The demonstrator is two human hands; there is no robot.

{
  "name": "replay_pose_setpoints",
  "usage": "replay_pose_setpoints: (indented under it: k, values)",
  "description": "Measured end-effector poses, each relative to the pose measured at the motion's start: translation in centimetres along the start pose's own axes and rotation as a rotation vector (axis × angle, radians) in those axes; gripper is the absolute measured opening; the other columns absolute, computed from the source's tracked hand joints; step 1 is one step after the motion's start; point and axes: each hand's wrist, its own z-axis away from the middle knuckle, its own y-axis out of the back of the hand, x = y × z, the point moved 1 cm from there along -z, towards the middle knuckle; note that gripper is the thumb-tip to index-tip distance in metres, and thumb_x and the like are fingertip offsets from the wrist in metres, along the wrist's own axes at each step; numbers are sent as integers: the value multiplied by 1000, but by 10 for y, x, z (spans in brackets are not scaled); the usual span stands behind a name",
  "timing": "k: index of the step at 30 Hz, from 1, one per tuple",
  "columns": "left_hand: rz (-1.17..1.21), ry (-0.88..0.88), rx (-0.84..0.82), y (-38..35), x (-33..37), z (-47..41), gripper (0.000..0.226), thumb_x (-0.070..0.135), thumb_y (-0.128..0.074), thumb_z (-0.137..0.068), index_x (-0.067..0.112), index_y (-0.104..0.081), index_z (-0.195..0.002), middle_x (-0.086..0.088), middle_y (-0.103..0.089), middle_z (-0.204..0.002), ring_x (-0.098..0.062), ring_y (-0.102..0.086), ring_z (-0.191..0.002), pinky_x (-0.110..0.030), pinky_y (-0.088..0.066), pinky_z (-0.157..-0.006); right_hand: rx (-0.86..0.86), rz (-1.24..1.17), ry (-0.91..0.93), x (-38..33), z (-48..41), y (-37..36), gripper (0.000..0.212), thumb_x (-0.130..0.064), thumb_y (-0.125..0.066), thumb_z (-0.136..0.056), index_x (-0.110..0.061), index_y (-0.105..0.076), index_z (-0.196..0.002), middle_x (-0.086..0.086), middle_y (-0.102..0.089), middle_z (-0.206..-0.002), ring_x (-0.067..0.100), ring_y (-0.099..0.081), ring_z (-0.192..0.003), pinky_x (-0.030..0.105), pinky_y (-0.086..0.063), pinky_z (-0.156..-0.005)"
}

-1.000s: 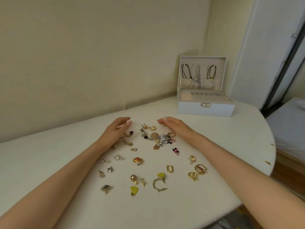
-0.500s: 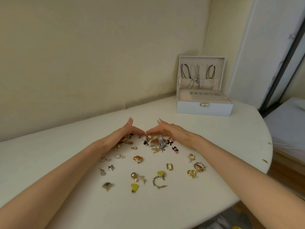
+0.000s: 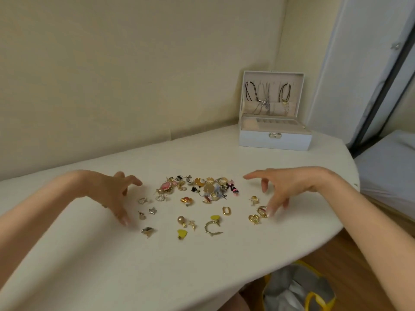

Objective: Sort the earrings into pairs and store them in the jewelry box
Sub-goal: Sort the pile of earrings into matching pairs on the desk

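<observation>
Several earrings lie scattered on the white table [image 3: 89, 254], with a dense heap [image 3: 202, 187] at the back of the spread. Loose ones nearer me include two yellow hearts [image 3: 182, 233], a gold oval hoop [image 3: 226, 210] and a silver star [image 3: 152, 211]. My left hand [image 3: 114, 194] hovers left of the earrings, fingers spread and empty. My right hand [image 3: 283, 187] hovers on the right with its fingers spread, fingertips just over gold hoops [image 3: 261, 211]. The white jewelry box [image 3: 275, 136] stands open at the back right, necklaces hanging in its lid.
The table's curved edge runs close by my right forearm. Below it on the wooden floor sits a grey and yellow bag [image 3: 296, 288]. A bed [image 3: 390, 167] lies to the right, and the wall backs the table.
Both hands had cupped together over the heap, pushing earrings into a tighter pile. They have now drawn apart to the left and right sides, fingers spread.
</observation>
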Motion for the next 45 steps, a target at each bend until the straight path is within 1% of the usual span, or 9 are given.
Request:
replay_pose_setpoints:
  k: [3, 6, 18, 22, 25, 31, 35, 41, 45]
  values:
    - [27, 26, 66, -9, 11, -1, 106, 47, -86, -52, 33, -19, -134, 12, -37, -106, -16, -64, -84, -21, -49, -75, 19, 62, -47, -1, -3, -14, 105, -19, -85, -65, -37, -20, -145, -2, -45, -110, 15, -59, -84, 24, -51, -78]
    - [191, -21, 157, -13, 24, -9, 88, 31, -86, -59, 26, -29, -126, 4, -47, -103, -11, -55, -61, -17, -44, -61, 62, -122, -39, -6, -17, -24, 100, -4, -81, -68, -24, -24, -147, -1, -45, -103, 18, -62, -63, 16, -52, -58]
    - [477, -268, 342, -15, 66, -39, 53, 14, -81, -68, 15, -51, -112, -2, -54, -104, -16, -61, -66, -20, -52, -62, 180, -294, 119, -53, -60, -34, 67, 5, -76, -70, -11, -49, -130, 6, -56, -95, 14, -63, -57, 24, -56, -64]
    - [524, -205, 466, -9, 55, -17, 48, 14, -75, -75, 12, -46, -113, -9, -54, -105, -18, -63, -63, -20, -53, -50, 386, -387, 188, -49, -45, -29, 67, -1, -77, -71, -18, -48, -130, 8, -55, -104, 17, -63, -66, 22, -56, -63]
    - [362, -18, 257, -11, 48, 13, 63, 35, -79, -69, 16, -38, -112, -9, -61, -97, -18, -65, -61, -21, -48, -52, 298, -247, 93, -43, -13, -25, 74, -18, -83, -67, -26, -42, -128, 2, -58, -93, 16, -64, -65, 12, -46, -51]
    - [357, -38, 6, -43, 72, 40, 64, 39, -80, -66, 22, -32, -104, -4, -68, -78, -17, -67, -59, -24, -50, -69, 98, -94, -18, -47, 9, -54, 98, -24, -86, -63, -26, -27, -142, 1, -53, -101, 16, -64, -56, 28, -54, -70]
    - [456, -71, 165, -58, 95, 31, 70, 37, -84, -60, 16, -33, -104, -6, -61, -79, -18, -62, -54, -26, -53, -58, 213, -75, 32, -58, 2, -70, 106, -24, -86, -63, -24, -20, -146, -4, -37, -109, 15, -60, -60, 25, -50, -64]
    - [478, -147, 447, -63, 113, 19, 65, 34, -85, -60, 17, -36, -100, 5, -50, -78, -9, -52, -46, -17, -42, -43, 334, -80, 133, -72, -10, -82, 104, -34, -84, -64, -24, -21, -146, 2, -40, -119, 17, -48, -104, 24, -41, -73]
    - [405, -196, 652, -61, 111, 0, 56, 37, -83, -62, 17, -41, -94, 7, -46, -83, -8, -46, -65, -17, -31, -49, 397, -151, 170, -76, -25, -81, 91, -30, -84, -65, -22, -33, -139, -2, -40, -105, 13, -54, -64, 20, -44, -50]
